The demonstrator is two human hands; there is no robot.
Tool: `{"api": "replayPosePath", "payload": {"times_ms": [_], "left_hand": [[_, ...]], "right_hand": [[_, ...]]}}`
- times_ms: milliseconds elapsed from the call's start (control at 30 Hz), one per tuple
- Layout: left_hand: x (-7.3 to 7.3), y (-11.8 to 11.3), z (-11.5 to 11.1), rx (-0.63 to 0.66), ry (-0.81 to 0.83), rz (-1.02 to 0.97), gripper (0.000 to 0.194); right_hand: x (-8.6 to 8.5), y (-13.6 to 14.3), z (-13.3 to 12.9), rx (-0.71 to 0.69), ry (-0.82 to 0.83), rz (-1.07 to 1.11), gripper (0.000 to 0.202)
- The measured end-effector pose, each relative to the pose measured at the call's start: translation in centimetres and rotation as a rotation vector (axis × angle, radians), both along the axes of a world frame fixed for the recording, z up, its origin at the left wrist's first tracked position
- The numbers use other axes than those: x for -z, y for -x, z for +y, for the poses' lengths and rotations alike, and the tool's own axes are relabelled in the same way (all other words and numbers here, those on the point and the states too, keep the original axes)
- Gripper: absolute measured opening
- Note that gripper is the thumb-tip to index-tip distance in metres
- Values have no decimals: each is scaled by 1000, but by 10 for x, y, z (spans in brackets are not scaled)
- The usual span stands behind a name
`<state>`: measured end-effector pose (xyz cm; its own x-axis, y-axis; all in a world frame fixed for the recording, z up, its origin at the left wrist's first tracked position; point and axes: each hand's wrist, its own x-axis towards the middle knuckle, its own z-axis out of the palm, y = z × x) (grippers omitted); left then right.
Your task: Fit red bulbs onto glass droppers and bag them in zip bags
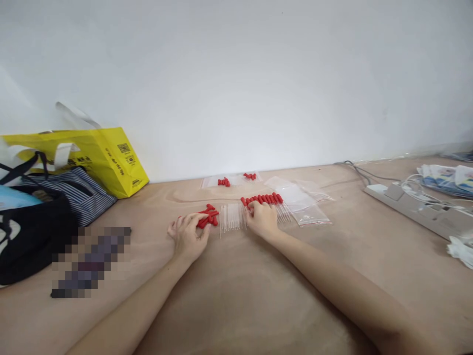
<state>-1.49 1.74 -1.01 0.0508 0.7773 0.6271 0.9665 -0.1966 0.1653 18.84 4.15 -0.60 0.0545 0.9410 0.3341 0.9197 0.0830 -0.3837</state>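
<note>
My left hand [189,239] rests on a loose pile of red rubber dropper bulbs [210,217], thumb apart from the fingers; its fingertips are partly hidden. To the right of that pile lies a row of clear, thin dropper tubes [231,218] without bulbs, side by side on the table. My right hand [262,218] is closed at the left end of a row of droppers [275,198] fitted with red bulbs. Between its thumb and fingers is the red bulb of one dropper [251,208], mostly covered by the hand.
Clear zip bags [306,207] lie behind and right of the droppers. Near the wall is another bag [236,181] with red bulbs and tubes. A yellow bag [121,167] and striped pouch [86,190] stand left; a power strip [406,207] with cables lies right.
</note>
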Motion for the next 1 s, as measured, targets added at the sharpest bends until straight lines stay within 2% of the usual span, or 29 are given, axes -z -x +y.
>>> {"api": "replayPosePath", "payload": {"times_ms": [100, 267, 500, 667, 800, 1000], "left_hand": [[-2, 8, 3, -70, 28, 34, 20], [-2, 15, 6, -74, 45, 39, 18], [-3, 17, 7, -97, 87, 28, 20], [-2, 19, 8, -57, 4, 107, 16], [0, 12, 10, -16, -45, 135, 17], [-3, -6, 24, -141, -68, 100, 28]], "right_hand": [[0, 10, 8, 69, 32, -65, 22], [2, 12, 15, 63, 91, -138, 21], [-4, 8, 7, 11, 71, -159, 24], [-8, 9, 2, -9, 136, -205, 25], [-12, 12, 5, 12, 207, -187, 22], [-19, 16, 17, 36, 319, -144, 19]]}}
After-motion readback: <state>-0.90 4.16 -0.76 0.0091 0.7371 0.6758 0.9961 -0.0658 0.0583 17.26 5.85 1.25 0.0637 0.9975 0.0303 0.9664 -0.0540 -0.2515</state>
